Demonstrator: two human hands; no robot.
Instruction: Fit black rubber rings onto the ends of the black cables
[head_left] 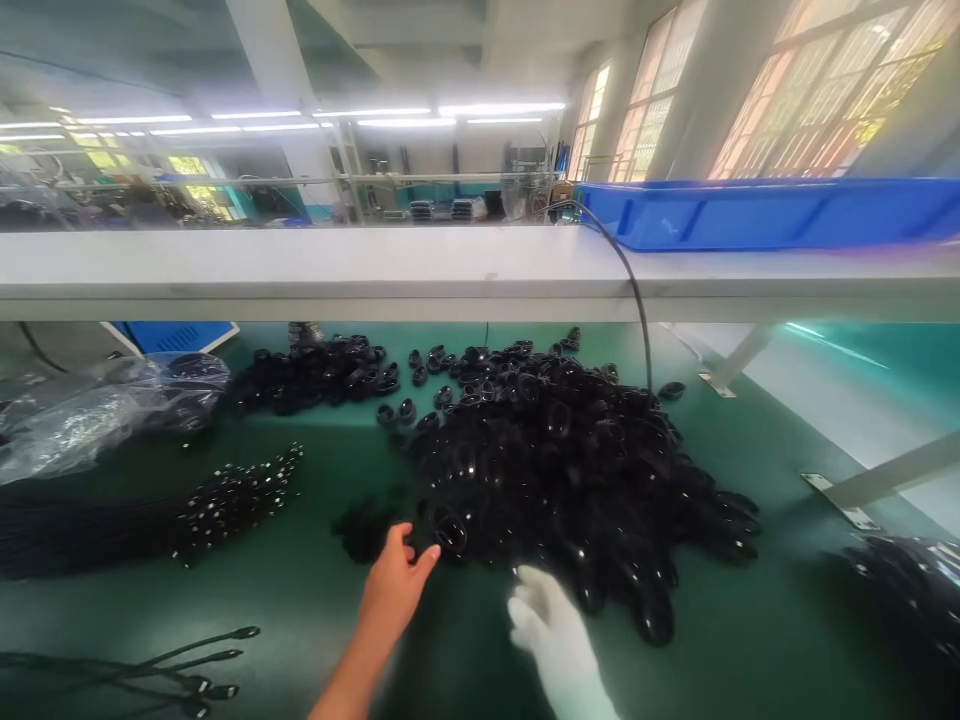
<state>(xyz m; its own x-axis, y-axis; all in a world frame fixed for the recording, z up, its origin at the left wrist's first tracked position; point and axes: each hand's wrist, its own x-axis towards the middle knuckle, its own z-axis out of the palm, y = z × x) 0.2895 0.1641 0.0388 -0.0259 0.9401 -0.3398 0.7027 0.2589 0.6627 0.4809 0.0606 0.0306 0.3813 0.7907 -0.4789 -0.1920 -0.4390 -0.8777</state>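
My left hand (pixel 397 580) is bare and reaches to the near left edge of a large pile of glossy black oval plastic shells (pixel 555 450). Its thumb and fingers are apart, with nothing visible between them. Just beyond the fingertips lie a ring-like black shell (pixel 448 528) and a small dark clump (pixel 367 530). White-gloved, my right hand (pixel 547 625) is at the front edge of the same pile. Its fingers curl inward and look slightly blurred; anything inside them is hidden.
Black cables with small metal-tipped ends (pixel 240 500) lie left, near clear plastic bags (pixel 97 410). More cables with plugs (pixel 202 660) are front left. Smaller black parts (pixel 322 375) lie behind. A white shelf (pixel 315 265) crosses above, carrying a blue bin (pixel 780 215). Metal brackets (pixel 840 500) stand right.
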